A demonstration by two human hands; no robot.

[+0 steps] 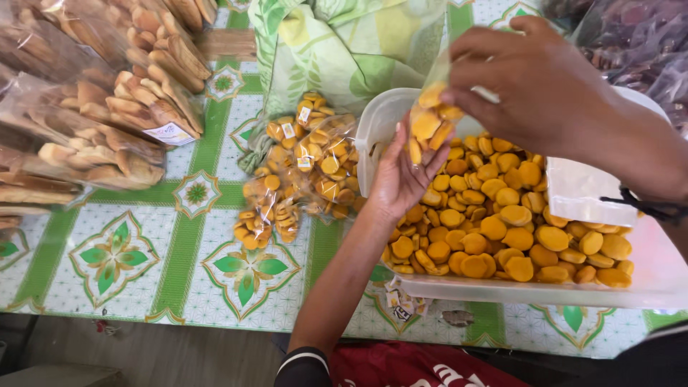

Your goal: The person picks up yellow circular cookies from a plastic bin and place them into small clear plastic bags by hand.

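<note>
While the left hand (401, 175) cups the small clear bag (428, 118) palm-up above the biscuit tub (645, 276), the right hand (534, 86) pinches its top closed from above.

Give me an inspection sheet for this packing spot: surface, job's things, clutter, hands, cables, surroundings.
Surface: table under a patterned tablecloth, white with green leaf motifs.
Job's things: translucent plastic tub heaped with round orange cookies; a small clear bag, partly filled with them, is held over the tub.
Clutter: pile of sealed small cookie packets; bags of long pale biscuits at the far left; small paper labels by the tub's near edge.
Hands: left hand cups the bag from below; right hand grips its top.
Cables: nothing seen.
Surroundings: green and yellow cloth behind the packets; bags of dark goods at the upper right; floor below the table edge.
</note>
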